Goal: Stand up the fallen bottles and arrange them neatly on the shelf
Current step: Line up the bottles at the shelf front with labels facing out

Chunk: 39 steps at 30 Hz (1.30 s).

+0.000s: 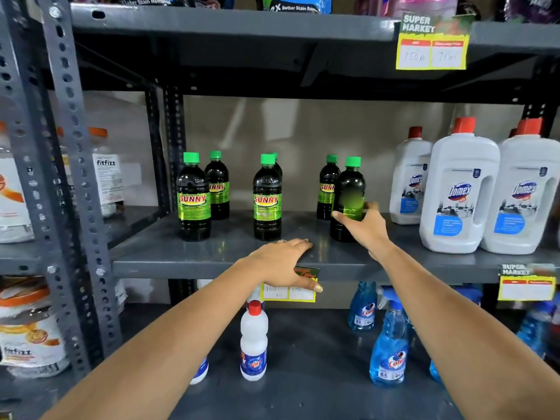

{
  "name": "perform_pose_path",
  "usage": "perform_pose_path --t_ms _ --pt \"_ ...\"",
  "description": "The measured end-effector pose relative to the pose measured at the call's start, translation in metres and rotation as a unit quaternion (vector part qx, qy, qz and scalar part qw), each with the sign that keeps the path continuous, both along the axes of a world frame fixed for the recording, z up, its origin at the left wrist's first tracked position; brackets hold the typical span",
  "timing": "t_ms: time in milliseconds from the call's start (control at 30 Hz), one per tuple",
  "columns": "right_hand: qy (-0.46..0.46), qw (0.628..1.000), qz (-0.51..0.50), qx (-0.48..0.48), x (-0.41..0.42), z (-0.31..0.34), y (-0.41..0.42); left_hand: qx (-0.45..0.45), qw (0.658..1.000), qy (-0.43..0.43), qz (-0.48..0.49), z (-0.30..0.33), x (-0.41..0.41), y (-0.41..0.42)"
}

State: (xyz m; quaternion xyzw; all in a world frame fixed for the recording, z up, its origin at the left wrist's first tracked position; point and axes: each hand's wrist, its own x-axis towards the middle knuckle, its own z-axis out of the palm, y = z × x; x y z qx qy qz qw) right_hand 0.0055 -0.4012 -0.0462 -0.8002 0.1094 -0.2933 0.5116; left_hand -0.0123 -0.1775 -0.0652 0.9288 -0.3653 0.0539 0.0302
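Several dark Sunny bottles with green caps stand upright on the grey middle shelf (188,259), in three front-and-back pairs. The left front bottle (194,198) and the middle front bottle (267,198) stand free. My right hand (362,225) grips the right front bottle (350,189) around its lower half; that bottle is upright with its label turned away. Another bottle (328,186) stands just behind it. My left hand (285,262) lies flat on the shelf's front edge, thumb hanging over a price tag, holding nothing.
Large white Domex jugs (460,189) with red caps stand close to the right of the held bottle. The shelf below holds a white bottle (254,344) and blue spray bottles (389,353). A perforated steel upright (75,165) stands at left. Yellow price tags hang from shelf edges.
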Motion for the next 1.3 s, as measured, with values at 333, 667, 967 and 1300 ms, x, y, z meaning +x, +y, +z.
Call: perform_pose_path --t_ms 333,667,967,1300 --pt "0.004 0.997 0.068 0.038 0.008 -0.003 -0.003 0.004 1.0 -0.023 -0.003 0.001 -0.003 -0.001" --pt "-0.004 0.993 0.104 0.053 0.008 -0.005 -0.004 0.007 1.0 -0.028 -0.005 0.001 -0.004 -0.001" --pt "-0.011 0.992 0.112 0.059 0.007 -0.004 -0.003 0.007 0.999 -0.037 -0.005 0.001 -0.005 -0.001" --pt "-0.019 0.996 0.081 0.024 0.004 -0.004 -0.005 -0.121 0.991 0.054 0.001 0.004 -0.001 0.003"
